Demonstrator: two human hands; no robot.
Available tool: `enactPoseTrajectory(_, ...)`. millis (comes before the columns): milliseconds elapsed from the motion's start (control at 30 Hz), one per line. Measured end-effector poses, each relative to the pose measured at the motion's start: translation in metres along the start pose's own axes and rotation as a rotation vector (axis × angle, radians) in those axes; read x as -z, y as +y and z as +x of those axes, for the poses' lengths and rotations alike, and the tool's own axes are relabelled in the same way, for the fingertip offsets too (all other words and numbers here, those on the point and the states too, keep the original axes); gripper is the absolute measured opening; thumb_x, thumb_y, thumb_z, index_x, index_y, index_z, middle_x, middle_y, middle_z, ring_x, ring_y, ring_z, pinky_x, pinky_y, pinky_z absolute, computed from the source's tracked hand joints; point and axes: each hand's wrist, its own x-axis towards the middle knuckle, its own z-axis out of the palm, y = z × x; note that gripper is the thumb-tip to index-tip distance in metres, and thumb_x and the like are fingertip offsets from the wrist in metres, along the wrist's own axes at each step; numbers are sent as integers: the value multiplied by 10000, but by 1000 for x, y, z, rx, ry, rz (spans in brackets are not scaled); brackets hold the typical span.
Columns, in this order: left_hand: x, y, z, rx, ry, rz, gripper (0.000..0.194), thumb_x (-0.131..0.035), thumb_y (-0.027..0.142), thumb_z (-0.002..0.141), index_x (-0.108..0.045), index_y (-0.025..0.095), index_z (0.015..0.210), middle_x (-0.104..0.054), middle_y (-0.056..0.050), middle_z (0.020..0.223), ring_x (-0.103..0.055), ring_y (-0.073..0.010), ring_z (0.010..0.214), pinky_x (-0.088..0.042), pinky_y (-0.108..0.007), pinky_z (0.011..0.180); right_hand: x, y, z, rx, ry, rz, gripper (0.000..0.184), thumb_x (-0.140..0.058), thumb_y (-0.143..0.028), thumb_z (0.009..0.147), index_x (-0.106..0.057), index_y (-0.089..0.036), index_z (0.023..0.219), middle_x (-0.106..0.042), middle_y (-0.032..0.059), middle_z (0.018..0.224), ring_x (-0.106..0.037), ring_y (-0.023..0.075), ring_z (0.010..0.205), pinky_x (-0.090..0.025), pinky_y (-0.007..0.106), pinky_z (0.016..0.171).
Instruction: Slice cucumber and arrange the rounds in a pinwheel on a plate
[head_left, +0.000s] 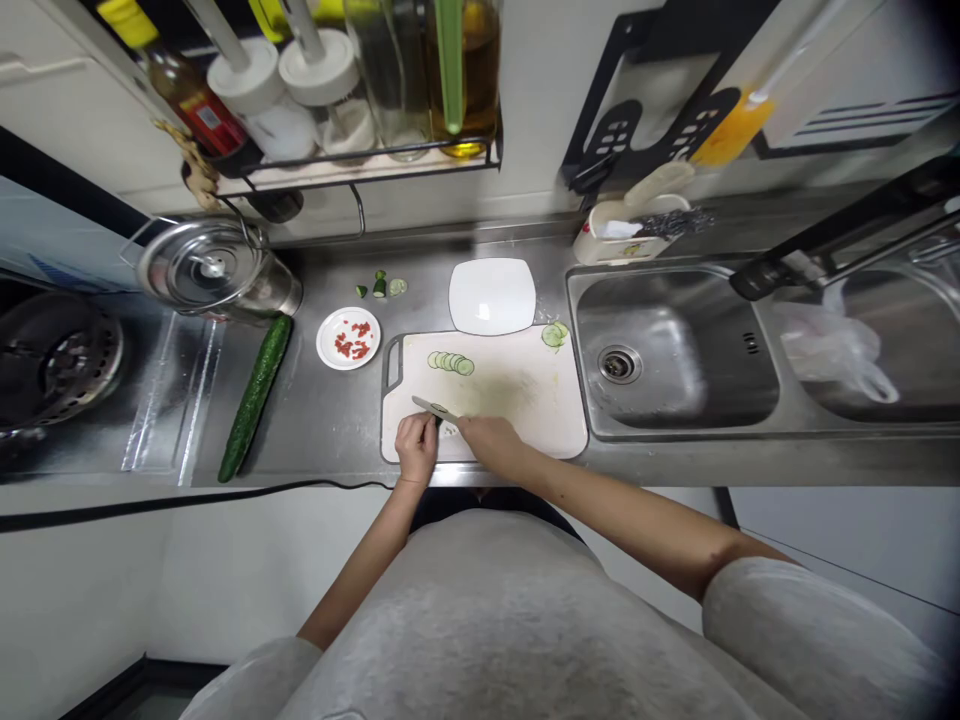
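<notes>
A knife (424, 403) is gripped in my right hand (491, 443), its blade pointing left over the white cutting board (525, 400). Close to the blade, my left hand (416, 445) is closed with curled fingers on a piece of cucumber, mostly hidden by the fingers and knife. A cut slice (439, 408) shows against the blade. Farther up the board lies an overlapping row of cucumber slices (451, 363). More thin slices (554, 334) sit at the board's upper right corner.
Behind the board is a white square plate (492, 295). To the left are a small plate with red pieces (349, 338), cucumber ends (379, 287), a whole cucumber (256, 398) and a steel pot (214, 268). The sink (675, 350) lies right; a bottle shelf (360, 165) overhangs.
</notes>
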Motion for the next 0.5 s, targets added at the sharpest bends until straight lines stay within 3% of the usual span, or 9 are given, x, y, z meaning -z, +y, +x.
enactPoseTrajectory(500,1,0,0,50,-34,30,212,-456,261,915,-651,177,914,-676,-77,849,-597,-174,841,-466,-320,799,0,6,12,47,13,38,291,-324,-82,931,-577,-121,1070,-686,123,952,-665,195,891,-481,263,737)
